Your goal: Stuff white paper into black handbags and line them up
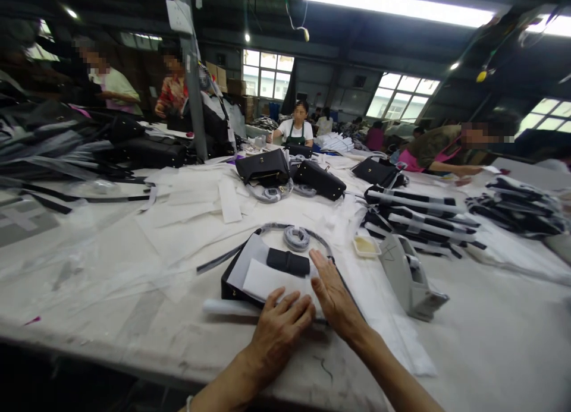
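A black handbag lies flat on the white work table in front of me, partly covered by white wrapping paper. A black strap piece rests on top of the paper. My left hand lies flat on the paper at the bag's near edge, fingers stretched out. My right hand lies flat beside it on the bag's right side, fingers straight and pointing away from me. Neither hand grips anything. A coiled grey strap lies just beyond the bag.
A grey tape dispenser stands to the right, with a small tray behind it. More black bags and stacked wrapped bags lie farther back. Loose plastic sheets cover the left. Several other people work at the far side.
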### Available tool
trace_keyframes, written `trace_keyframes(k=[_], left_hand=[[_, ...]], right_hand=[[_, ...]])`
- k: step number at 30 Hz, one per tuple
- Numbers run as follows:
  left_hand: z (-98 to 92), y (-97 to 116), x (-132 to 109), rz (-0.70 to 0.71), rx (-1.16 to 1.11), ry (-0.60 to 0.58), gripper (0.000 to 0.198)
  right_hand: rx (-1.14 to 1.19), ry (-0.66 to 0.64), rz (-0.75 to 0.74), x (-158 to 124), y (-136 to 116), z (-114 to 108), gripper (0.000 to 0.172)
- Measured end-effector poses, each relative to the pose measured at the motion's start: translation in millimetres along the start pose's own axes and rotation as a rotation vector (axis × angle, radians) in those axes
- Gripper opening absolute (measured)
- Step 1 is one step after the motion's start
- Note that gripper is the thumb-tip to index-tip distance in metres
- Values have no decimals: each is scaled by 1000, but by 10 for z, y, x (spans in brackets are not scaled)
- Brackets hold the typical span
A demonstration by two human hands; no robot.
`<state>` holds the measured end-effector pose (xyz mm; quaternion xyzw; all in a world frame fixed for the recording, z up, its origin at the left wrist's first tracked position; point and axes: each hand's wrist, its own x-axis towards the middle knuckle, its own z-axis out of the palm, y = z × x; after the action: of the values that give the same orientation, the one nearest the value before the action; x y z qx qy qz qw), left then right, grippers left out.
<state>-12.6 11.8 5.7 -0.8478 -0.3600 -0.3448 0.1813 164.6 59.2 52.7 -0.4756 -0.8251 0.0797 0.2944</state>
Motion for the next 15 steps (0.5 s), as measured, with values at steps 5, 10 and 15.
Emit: trace_keyframes(k=[5, 10, 15], left_hand=[[19, 4, 16, -25, -58, 68, 30], [27, 10, 27, -29, -48, 51, 31], [18, 25, 11, -40, -39, 47, 31]], right_hand=[[-295, -297, 41, 174, -9, -74, 56], [-489, -360, 205, 309, 256, -24, 44], [-579, -306, 248, 616, 302, -287, 41]])
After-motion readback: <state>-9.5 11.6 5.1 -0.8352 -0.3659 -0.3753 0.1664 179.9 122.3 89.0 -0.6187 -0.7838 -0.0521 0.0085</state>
